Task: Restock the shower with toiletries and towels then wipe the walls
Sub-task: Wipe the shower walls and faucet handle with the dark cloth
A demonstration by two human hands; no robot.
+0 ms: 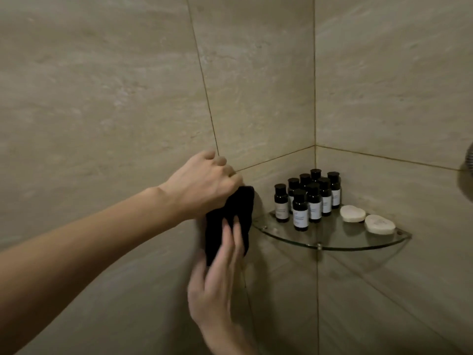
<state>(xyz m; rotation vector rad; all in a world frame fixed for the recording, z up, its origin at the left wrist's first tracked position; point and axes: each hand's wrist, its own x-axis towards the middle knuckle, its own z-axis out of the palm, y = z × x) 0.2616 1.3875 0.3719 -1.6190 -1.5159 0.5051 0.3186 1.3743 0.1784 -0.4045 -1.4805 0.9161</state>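
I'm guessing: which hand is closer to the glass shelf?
Right. The right hand reaches up just left of the glass shelf; the left hand grips the black cloth higher, farther off.

One wide-angle head-worn camera faces forward and slightly down into the tiled shower corner, close to the left wall (pixel 102 98). The glass shelf (pixel 337 234) sits right of centre. The left hand (pixel 204 180) and right hand (pixel 217 278), both on the black cloth (pixel 243 201), enter from lower left.

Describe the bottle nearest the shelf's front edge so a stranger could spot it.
In the corner of the tiled walls hangs a curved glass shelf. Dark white-labelled bottles cluster on its left. The front bottle stands alone ahead of the rest, closest to the rim.
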